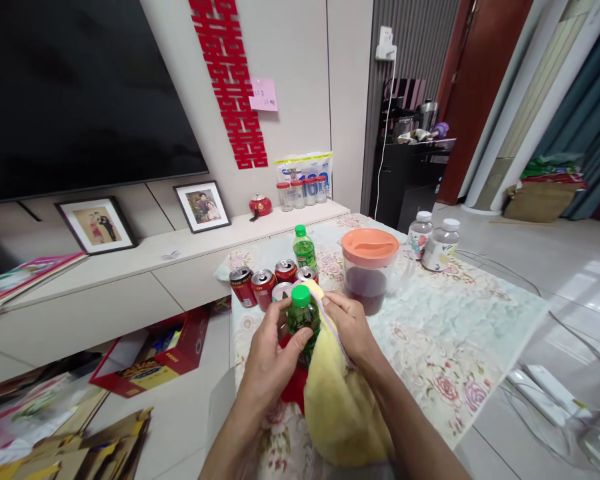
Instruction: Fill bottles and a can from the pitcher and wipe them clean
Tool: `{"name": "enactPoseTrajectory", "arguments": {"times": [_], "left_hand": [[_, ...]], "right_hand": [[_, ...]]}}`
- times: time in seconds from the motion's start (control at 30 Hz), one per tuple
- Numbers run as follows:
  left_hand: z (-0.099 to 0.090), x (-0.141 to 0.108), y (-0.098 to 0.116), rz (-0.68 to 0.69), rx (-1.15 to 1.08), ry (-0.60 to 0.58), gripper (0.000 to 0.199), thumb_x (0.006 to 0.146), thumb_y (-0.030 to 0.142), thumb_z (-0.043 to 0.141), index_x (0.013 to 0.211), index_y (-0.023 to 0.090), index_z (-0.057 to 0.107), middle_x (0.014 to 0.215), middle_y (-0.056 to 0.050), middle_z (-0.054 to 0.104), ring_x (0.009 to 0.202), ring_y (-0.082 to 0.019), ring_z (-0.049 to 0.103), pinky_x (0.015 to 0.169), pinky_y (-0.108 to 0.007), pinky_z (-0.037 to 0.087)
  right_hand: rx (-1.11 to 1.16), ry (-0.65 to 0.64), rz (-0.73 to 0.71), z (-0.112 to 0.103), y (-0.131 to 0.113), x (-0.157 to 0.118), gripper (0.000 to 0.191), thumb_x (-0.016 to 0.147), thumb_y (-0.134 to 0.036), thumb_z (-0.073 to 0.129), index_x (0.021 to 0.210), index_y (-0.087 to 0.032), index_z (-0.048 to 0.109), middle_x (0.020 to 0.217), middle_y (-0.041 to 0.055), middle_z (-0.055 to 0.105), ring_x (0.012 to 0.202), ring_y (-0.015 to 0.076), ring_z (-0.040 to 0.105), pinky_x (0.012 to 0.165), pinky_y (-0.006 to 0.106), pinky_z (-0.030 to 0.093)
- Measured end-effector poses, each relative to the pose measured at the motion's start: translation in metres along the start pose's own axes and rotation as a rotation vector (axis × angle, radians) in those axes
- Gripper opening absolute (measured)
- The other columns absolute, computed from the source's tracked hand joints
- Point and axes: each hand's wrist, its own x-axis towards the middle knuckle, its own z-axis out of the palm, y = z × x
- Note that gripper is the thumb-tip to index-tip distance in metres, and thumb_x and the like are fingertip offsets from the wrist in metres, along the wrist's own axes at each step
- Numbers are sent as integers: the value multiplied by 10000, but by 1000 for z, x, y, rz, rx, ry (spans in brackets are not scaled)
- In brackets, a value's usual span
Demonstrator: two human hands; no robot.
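Grasping a green-capped bottle (301, 317) upright in the left hand (271, 348), near dial centre, pinching a yellow cloth (330, 407) at five o'clock in the right hand (353, 327); at risk, perhaps, of toppling red cans (263, 292) at ten o'clock (standing close) through a hasty tug.

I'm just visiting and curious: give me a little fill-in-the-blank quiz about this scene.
1. The held bottle has a ____ cap.
2. The cloth beside it is ____.
3. The pitcher has an ____ lid.
4. The long cabinet bears ____ framed photos.

Missing words: green; yellow; orange; two.
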Motion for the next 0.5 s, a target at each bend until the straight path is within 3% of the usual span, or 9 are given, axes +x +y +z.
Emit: {"name": "enactPoseTrajectory", "arguments": {"times": [0.13, 0.23, 0.37, 0.5], "left_hand": [[0, 1, -4, -14, -76, -27, 448, 846, 364, 673, 1255, 249, 531, 1264, -95, 732, 1174, -273, 717, 1026, -442, 565], [0, 2, -6, -33, -120, -57, 480, 841, 363, 683, 1272, 241, 511, 1293, -108, 730, 1203, -275, 711, 1069, -459, 549], [-6, 5, -8, -35, -134, -101, 520, 841, 379, 684, 1303, 215, 512, 1387, -144, 682, 1319, -293, 647, 1161, -492, 477], [-18, 6, -10, -2, -29, -92, 554, 867, 395, 666, 1378, 220, 543, 1507, -156, 564, 1387, -319, 573, 1180, -524, 445]], "right_hand": [[-43, -94, 100, 0, 28, -3, 421, 1043, -438, 482, 731, -180, 596, 664, -12, 574, 641, 155, 562, 600, 277, 444], [-124, -175, 108, -1, 43, -6, 426, 1056, -506, 551, 827, -155, 629, 784, -2, 637, 720, 148, 626, 700, 299, 525], [-302, -257, 93, -6, 50, -7, 338, 1040, -472, 616, 944, -152, 671, 908, 18, 676, 802, 158, 652, 784, 335, 559], [-481, -298, 86, -5, 52, -7, 297, 1036, -409, 630, 869, -164, 655, 898, 20, 663, 845, 164, 633, 818, 342, 544]]}}
